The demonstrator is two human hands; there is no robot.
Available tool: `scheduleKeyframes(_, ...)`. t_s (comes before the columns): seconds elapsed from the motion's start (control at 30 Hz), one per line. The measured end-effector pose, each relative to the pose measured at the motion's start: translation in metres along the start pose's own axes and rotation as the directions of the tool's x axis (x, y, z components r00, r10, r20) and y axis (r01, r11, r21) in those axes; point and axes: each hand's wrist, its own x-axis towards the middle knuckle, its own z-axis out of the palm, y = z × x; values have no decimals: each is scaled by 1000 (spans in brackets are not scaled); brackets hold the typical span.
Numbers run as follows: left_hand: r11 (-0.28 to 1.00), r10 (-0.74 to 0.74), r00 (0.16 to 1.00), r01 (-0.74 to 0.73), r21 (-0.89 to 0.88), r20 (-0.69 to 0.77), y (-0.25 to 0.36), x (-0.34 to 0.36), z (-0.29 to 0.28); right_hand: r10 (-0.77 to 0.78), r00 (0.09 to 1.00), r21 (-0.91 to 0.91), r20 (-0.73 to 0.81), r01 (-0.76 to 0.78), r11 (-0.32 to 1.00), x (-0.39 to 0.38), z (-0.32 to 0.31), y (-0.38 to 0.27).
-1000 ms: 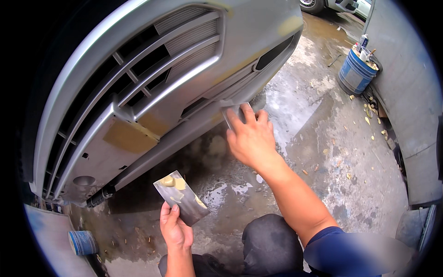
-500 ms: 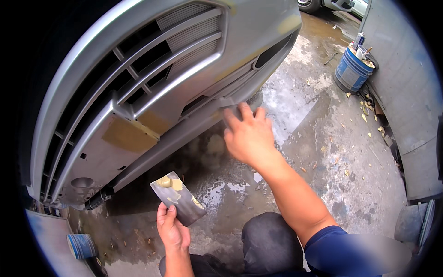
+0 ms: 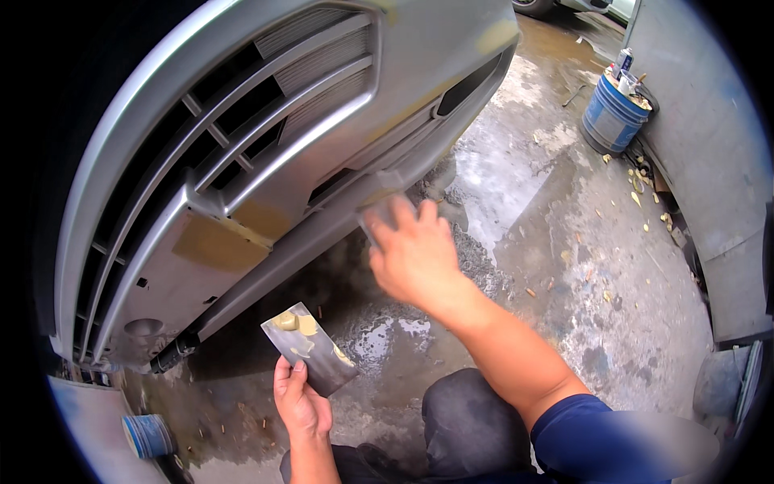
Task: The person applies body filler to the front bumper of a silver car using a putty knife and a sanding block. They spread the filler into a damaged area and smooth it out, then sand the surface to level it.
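Note:
A silver car bumper (image 3: 322,113) with grille slats fills the upper left; a tan filler patch (image 3: 216,242) shows on its lower part. My right hand (image 3: 415,258) reaches to the bumper's lower edge and presses a small flat scraper (image 3: 379,216) against it; the hand is blurred. My left hand (image 3: 300,403) sits low in the middle and holds a grey metal plate (image 3: 310,348) tilted up, with dabs of yellowish filler on its top end. My dark-trousered knee (image 3: 468,427) is below.
Wet, stained concrete floor (image 3: 564,266) spreads to the right. A blue bucket (image 3: 613,117) with cans stands at the upper right beside a grey panel (image 3: 717,161). A small blue tin (image 3: 147,436) lies at the lower left. Yellow scraps litter the floor near the panel.
My right hand has slid slightly left and up along the bumper's lower edge. The left hand keeps the plate almost where it was.

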Motion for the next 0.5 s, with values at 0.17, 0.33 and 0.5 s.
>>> scheduleKeyframes(0.17, 1000, 19, 1000, -19, 25, -12, -1, -1, -2, 87, 979, 102, -185, -69, 992, -3, 8, 17)
scheduleKeyframes(0.33, 998, 22, 1000, -22, 65, 0, -4, 0, -7, 5, 968, 150, -253, 34, 988, -12, 34, 17)
scheduleKeyframes(0.5, 997, 25, 999, -22, 80, -38, -4, -6, -7, -6, 909, 194, -417, 95, 976, -20, 55, 24)
